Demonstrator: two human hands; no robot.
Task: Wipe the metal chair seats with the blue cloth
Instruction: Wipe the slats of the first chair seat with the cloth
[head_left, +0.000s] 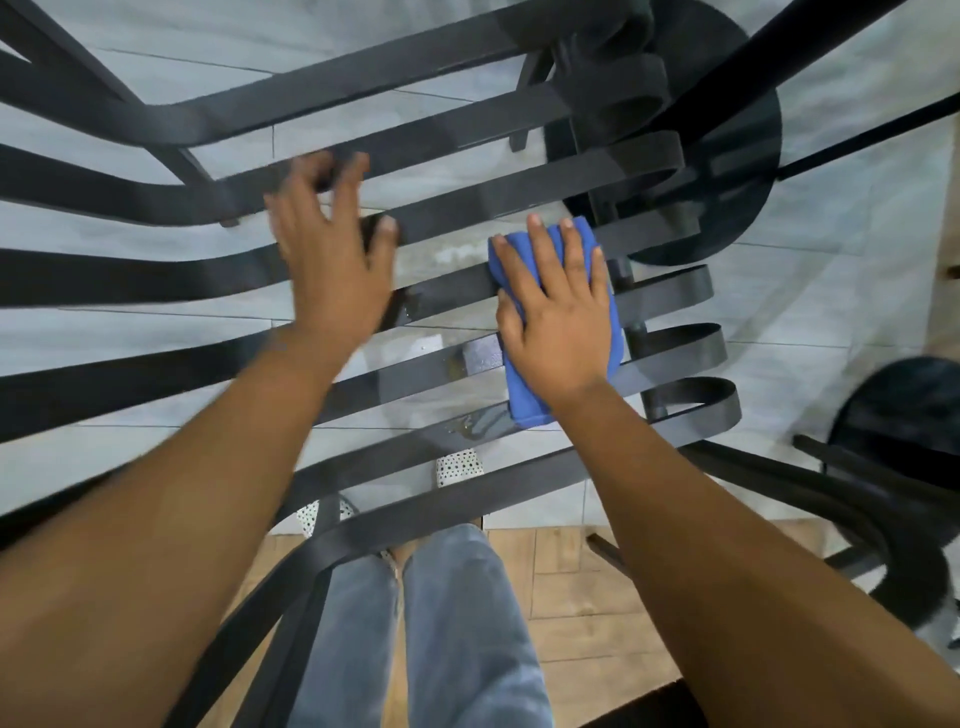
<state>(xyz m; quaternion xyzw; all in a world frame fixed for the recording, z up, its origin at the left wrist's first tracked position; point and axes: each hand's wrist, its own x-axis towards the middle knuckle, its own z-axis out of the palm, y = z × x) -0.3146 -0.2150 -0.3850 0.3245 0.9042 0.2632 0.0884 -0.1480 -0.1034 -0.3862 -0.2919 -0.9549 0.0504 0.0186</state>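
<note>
The cloth (558, 322), blue and folded, was pressed flat onto the dark seat slats (441, 296) by the right hand (556, 322), its fingers straight and spread, so no grip was closed round it. Just left of the cloth, the left hand (332, 260) was blurred above the slats, fingers loosely spread, nothing held. Wet patches were seen on the slats beside the cloth. Below the cloth, jeans (457, 623) were visible.

cloth (613, 306) on seat slats (441, 296) | right hand (558, 317) on cloth | left hand (332, 260) left of it
</note>
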